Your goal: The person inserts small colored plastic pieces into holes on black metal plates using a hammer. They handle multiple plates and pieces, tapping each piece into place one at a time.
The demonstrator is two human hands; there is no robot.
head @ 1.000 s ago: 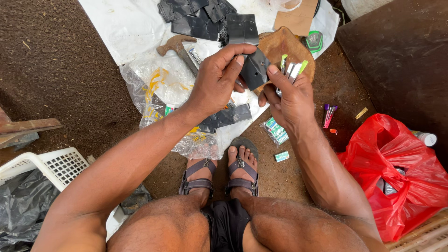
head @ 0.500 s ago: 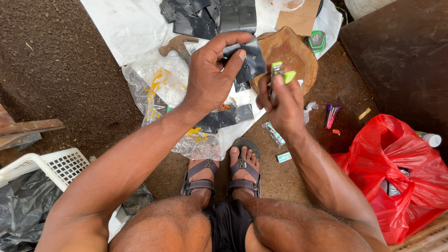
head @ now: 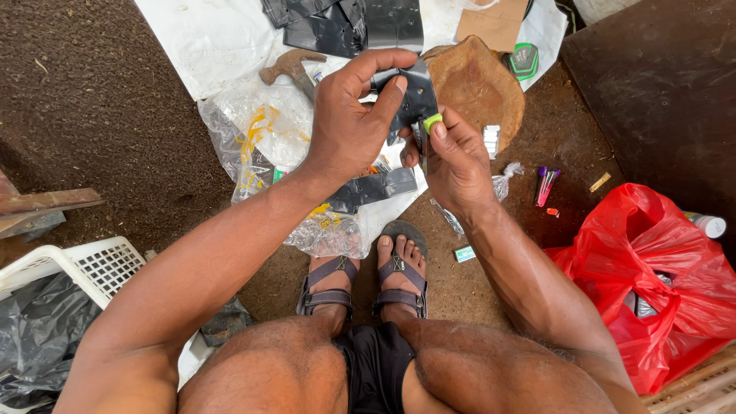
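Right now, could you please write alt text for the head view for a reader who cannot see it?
Seated on the ground, a person's left hand holds a black rubber piece while the right hand presses a small green-handled tool against it. A red plastic bag lies to their right.

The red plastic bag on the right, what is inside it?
The red plastic bag gapes slightly, showing a dark, flat item with some white on it. Whatever else it holds is covered by the crumpled plastic.
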